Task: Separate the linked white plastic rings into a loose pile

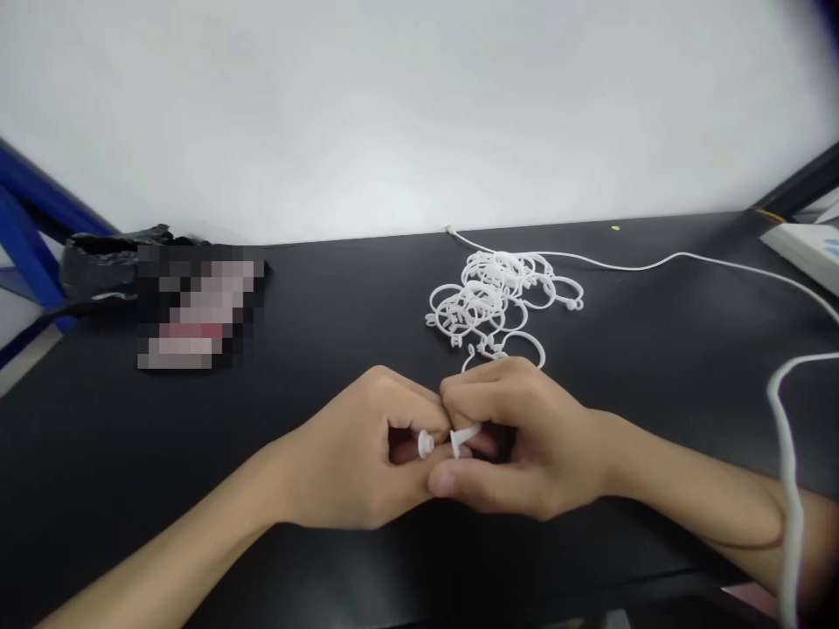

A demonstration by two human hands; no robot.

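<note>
My left hand (pixel 357 450) and my right hand (pixel 524 437) meet above the black table, fingers curled and touching. Between the left thumb and fingers shows a small white plastic piece (pixel 426 444) with a round, stepped end. A second white plastic piece (pixel 464 437), thin with a flared flat end, pokes out of the right hand's grip. Whether the two pieces belong to one part is hidden by the fingers. Just beyond the right hand lies a tangled pile of white plastic rings (pixel 485 297) with small knobs and loops at their ends.
A white cable (pixel 629 266) runs across the back of the table (pixel 328 306) and hangs down at the right. Black plastic bag (pixel 98 271) and a pixelated flat item (pixel 203 314) lie at the left. A white box (pixel 803 253) stands at the right edge; a pale wall rises behind.
</note>
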